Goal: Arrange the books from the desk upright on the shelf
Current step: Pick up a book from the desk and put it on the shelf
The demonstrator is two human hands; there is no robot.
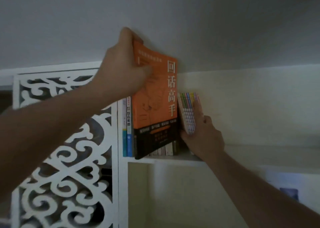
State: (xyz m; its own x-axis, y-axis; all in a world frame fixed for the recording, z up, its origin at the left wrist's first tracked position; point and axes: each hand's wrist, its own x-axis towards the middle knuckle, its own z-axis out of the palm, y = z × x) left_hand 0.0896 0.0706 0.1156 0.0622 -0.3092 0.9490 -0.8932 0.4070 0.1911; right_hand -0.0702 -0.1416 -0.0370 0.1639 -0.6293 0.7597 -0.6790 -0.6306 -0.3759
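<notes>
An orange and black book (pixel 156 106) stands tilted on the white shelf board (pixel 166 159), its lower corner on the board. My left hand (pixel 124 66) grips its top left corner, thumb on the cover. To its left stand two thin upright books (pixel 127 125). To its right, several thin pastel books (pixel 188 111) lean left. My right hand (pixel 200 136) holds this bundle from the right side, fingers up along it and thumb underneath. More small books (pixel 166 149) show low behind the orange book.
A white carved lattice panel (pixel 65 155) fills the left side next to the shelf's upright post (pixel 121 184). The shelf runs on to the right with bare board (pixel 268 149). Below it lies an open compartment (pixel 173 193). A grey wall rises above.
</notes>
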